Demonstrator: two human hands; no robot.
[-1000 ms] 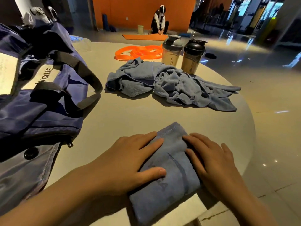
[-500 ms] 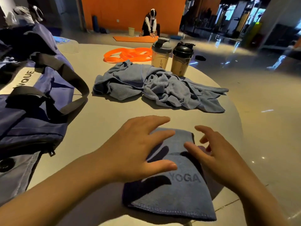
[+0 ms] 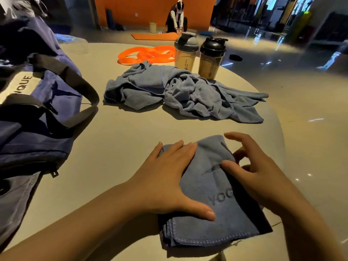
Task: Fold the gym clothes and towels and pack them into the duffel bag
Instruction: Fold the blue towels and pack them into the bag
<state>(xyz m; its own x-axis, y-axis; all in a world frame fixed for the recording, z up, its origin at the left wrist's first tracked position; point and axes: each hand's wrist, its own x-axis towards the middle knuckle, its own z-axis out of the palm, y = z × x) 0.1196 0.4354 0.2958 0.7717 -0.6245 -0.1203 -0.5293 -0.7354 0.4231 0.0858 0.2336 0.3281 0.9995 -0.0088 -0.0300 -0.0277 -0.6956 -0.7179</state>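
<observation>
We note the duffel bag (image 3: 37, 102) at the desk's (image 3: 113, 140) left edge; its contents are not discernible. Two shaker bottles (image 3: 199, 57) at the far edge hold a tan liquid. The folded towel (image 3: 209, 196) lies at the near edge. Our left hand (image 3: 165, 178) presses flat on it, fingers spread; our right hand (image 3: 252, 170) rests curled fingers on its right side.

A round beige table (image 3: 131, 132) is standing on a glossy floor (image 3: 301, 76) that is reflecting light, while at the far orange wall (image 3: 150, 10) a person (image 3: 177, 17) is kneeling over an orange mat (image 3: 154, 36) beside a pale bucket (image 3: 153, 27).
</observation>
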